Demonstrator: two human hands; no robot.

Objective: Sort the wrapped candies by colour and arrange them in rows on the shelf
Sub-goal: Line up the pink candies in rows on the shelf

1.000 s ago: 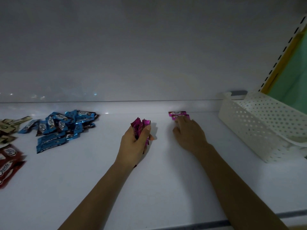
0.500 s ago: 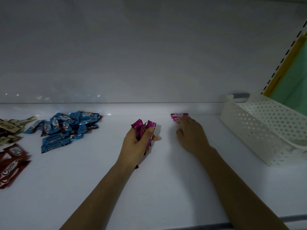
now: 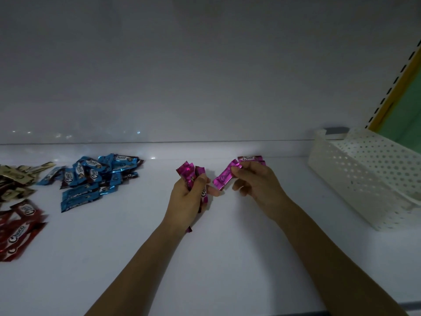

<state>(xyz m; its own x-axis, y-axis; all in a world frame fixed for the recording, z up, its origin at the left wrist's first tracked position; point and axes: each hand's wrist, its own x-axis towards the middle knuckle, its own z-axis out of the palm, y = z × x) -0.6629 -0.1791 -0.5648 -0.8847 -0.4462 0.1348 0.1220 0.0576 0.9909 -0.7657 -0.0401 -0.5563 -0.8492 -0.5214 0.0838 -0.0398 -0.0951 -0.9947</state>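
White shelf across the lower half of the frame, dimly lit. White perforated basket at the right edge. Loose pile of blue wrapped candies left of centre; red candies at lower left, cream-gold ones at the far left edge.

Left hand at centre, clamped round a bunch of pink candies standing up out of the fist. Right hand just beside it, not touching, pinching a single pink candy by one end. Laid pink candies flat at the back, just above the right knuckles.

Step in hand, seemingly: building the pink row piece by piece. Next, probably: setting the single piece flat beside the laid ones, square with them, and releasing without nudging.
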